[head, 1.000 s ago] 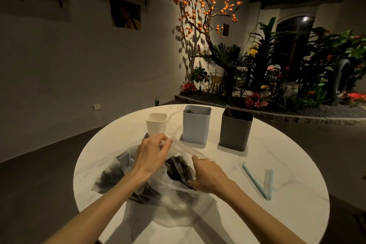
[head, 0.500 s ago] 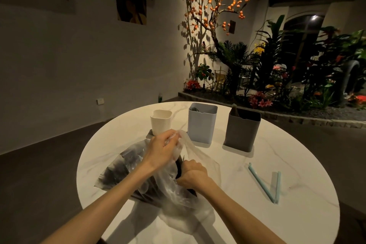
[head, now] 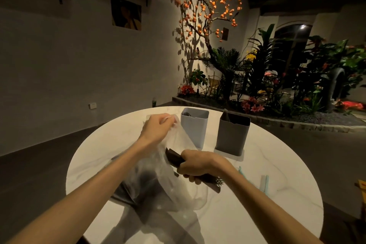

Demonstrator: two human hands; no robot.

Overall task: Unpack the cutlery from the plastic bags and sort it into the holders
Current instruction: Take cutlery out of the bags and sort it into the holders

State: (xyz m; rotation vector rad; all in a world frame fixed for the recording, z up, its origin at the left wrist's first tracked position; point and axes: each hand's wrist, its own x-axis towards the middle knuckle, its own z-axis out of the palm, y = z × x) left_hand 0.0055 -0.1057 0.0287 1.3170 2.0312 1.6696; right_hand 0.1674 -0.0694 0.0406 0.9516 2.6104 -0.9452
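A clear plastic bag (head: 178,190) with dark cutlery inside lies on the round white marble table (head: 277,214). My left hand (head: 158,128) pinches the bag's top edge and holds it up. My right hand (head: 198,164) grips a bundle of dark forks (head: 173,155), tines showing below my palm at the bag's right side. Behind stand a light blue holder (head: 195,127) and a dark grey holder (head: 231,134), each with some cutlery in it. A white holder is hidden behind my left hand.
Two light blue straws or sticks (head: 264,183) lie on the table right of my right arm. A planter bed with plants and an orange-fruited tree (head: 208,16) stands beyond the table. A yellow object (head: 362,186) sits at the right edge.
My left hand lifted the bag's edge higher and further back, covering the white holder. My right hand drew a bundle of forks out of the bag toward the right.
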